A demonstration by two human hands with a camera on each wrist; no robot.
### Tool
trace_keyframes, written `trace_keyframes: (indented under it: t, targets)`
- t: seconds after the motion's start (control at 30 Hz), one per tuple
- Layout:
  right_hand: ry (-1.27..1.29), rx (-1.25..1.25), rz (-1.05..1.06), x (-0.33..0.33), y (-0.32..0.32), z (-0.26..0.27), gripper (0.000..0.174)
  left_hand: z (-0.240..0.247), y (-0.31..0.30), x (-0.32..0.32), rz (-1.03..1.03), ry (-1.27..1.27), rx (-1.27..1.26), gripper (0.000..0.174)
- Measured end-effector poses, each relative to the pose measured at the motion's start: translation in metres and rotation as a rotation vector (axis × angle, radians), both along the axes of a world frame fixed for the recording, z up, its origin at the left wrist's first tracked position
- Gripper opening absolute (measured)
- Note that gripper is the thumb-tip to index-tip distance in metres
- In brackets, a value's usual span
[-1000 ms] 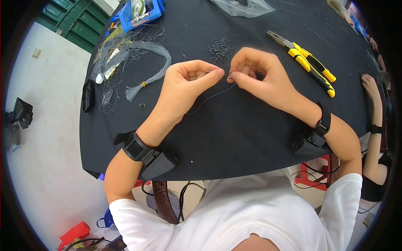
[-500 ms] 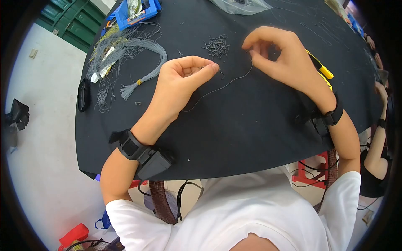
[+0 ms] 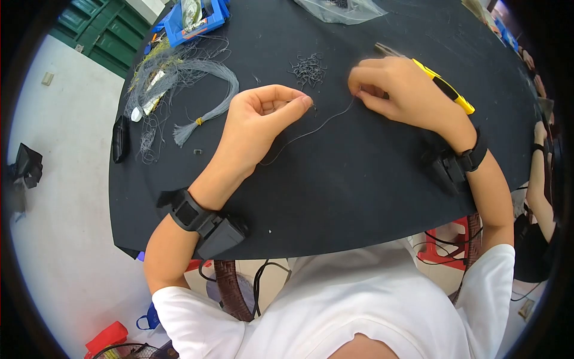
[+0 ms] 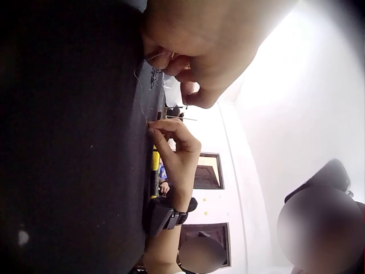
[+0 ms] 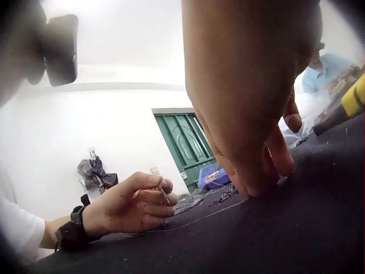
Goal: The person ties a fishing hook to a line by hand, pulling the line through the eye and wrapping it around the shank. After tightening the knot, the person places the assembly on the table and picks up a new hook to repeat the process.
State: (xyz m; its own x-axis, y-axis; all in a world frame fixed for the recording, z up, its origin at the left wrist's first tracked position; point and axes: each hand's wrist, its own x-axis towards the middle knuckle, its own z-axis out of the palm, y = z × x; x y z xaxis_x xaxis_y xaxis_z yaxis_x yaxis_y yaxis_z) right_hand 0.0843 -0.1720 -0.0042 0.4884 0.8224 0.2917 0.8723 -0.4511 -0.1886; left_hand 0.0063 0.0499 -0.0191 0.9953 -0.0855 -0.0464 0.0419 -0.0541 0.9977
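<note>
While the line (image 3: 323, 124) curves between the hands, the right hand (image 3: 406, 90) pinches it at 3 o'clock. At 9 o'clock, the left hand (image 3: 257, 122) pinches a thin piece (image 5: 163, 193), distinct only in the right wrist view. Progress: both parts are picked up; attachment cannot be confirmed. Loose hooks (image 3: 309, 70) lie at 12 o'clock, apparently unused. The head view alone shows the tied bundle (image 3: 230, 84) whole, at 10 o'clock.

On the table (image 3: 335, 197), far left, a tray (image 3: 206, 27); nearer, a bundle of line (image 3: 227, 85). Far middle, a bag (image 3: 347, 13); nearer, piled hooks (image 3: 309, 70). Right of those, pliers (image 3: 459, 100).
</note>
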Motion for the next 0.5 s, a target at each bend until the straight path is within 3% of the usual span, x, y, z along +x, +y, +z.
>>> trace_keyframes:
  t: [0.03, 0.13, 0.27, 0.5]
  targets:
    - [0.052, 0.011, -0.032, -0.002, 0.002, 0.002, 0.005, 0.0, 0.001, 0.0, -0.007, 0.002, 0.002, 0.017]
    - [0.301, 0.4, 0.023, -0.002, 0.007, -0.001, 0.005, 0.001, -0.001, -0.001, -0.033, -0.02, 0.012, 0.015]
    - [0.832, 0.732, 0.029, -0.004, 0.016, -0.012, 0.004, 0.0, 0.0, -0.001, -0.06, -0.026, 0.031, 0.016]
    - [0.911, 0.769, 0.152, -0.017, 0.028, -0.027, 0.011, -0.004, 0.001, 0.002, -0.09, -0.138, 0.091, 0.013]
